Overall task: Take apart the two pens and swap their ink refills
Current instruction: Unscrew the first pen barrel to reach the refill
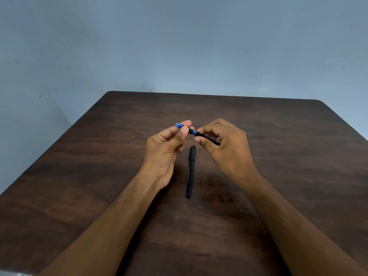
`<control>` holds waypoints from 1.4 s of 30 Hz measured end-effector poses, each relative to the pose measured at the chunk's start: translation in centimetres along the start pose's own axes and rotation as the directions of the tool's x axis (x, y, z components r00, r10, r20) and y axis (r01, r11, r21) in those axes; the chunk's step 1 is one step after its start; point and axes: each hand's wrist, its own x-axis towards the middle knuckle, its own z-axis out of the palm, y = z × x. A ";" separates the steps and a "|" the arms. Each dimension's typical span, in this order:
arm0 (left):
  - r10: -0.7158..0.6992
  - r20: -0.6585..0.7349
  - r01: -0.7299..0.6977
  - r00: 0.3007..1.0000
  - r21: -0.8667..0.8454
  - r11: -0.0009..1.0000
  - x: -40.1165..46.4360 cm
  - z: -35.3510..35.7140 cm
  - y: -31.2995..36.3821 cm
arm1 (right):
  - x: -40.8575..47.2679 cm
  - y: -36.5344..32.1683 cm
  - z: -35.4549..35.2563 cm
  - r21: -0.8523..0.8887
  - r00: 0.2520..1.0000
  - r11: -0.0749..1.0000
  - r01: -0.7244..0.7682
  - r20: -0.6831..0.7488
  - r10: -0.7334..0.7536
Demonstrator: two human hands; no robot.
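Note:
A black pen with a blue end (192, 132) is held level above the table between both hands. My left hand (167, 150) pinches its blue end between thumb and fingers. My right hand (225, 146) grips its black barrel, most of which is hidden by the fingers. A second black pen (190, 171), capped and with a blue tip at its near end, lies lengthwise on the dark wooden table (278, 156) below and between the hands, untouched.
A plain grey-blue wall (179, 46) rises behind the table's far edge. The table's rounded far corners sit at the back left and back right. A pale object shows at the bottom left corner (18, 273).

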 end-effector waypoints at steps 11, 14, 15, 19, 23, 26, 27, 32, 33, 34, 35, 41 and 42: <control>0.061 -0.218 -0.062 0.974 0.004 0.998 1.4 -1.4 1.4 | 0.1 0.1 0.1 0.006 1.000 1.000 -0.004 0.017 0.004; 0.107 -0.201 -0.058 0.974 0.234 0.970 1.4 -1.9 1.7 | 0.0 0.1 0.1 0.014 1.000 1.000 -0.004 0.015 0.004; 0.126 -0.188 -0.056 0.974 0.339 0.939 1.3 -2.0 1.8 | 0.0 0.1 0.1 0.006 1.000 1.000 -0.002 0.013 0.002; 0.166 -0.133 -0.016 0.977 0.732 0.681 0.8 -2.3 2.0 | 0.0 0.2 0.0 -0.007 1.000 1.000 -0.005 0.012 0.006; 0.083 -0.196 0.152 0.977 0.915 0.374 1.0 -3.3 2.4 | 0.1 0.2 0.1 -0.017 1.000 1.000 -0.007 0.015 0.007; -0.040 -0.245 0.247 0.969 0.934 0.258 1.6 -3.5 2.5 | 0.1 0.1 0.1 -0.035 1.000 0.999 -0.004 0.030 0.005; -0.078 -0.249 0.260 0.965 0.937 0.232 1.7 -3.5 2.5 | 0.1 0.1 0.1 -0.044 0.999 0.999 -0.002 0.037 0.004; -0.107 -0.236 0.253 0.966 0.947 0.199 2.1 -3.7 2.0 | -0.1 0.0 0.1 -0.055 0.999 0.999 0.003 0.053 0.000; -0.100 -0.233 0.249 0.967 0.948 0.197 2.1 -3.8 1.9 | -0.1 0.0 0.1 -0.057 0.998 0.998 -0.001 0.056 0.004; -0.099 -0.228 0.244 0.969 0.951 0.192 2.1 -3.9 1.9 | -0.1 0.0 0.1 -0.058 0.998 0.998 -0.004 0.061 0.008; -0.104 -0.221 0.237 0.970 0.953 0.188 2.1 -3.9 1.9 | -0.1 0.0 0.1 -0.058 0.998 0.998 -0.005 0.062 0.009; -0.110 -0.202 0.221 0.973 0.956 0.193 1.8 -3.6 2.1 | -0.1 0.1 0.1 -0.046 0.999 0.999 -0.010 0.051 0.013; -0.095 -0.197 0.213 0.976 0.956 0.204 1.7 -3.6 2.1 | -0.1 0.1 0.1 -0.048 0.999 0.999 -0.010 0.052 0.013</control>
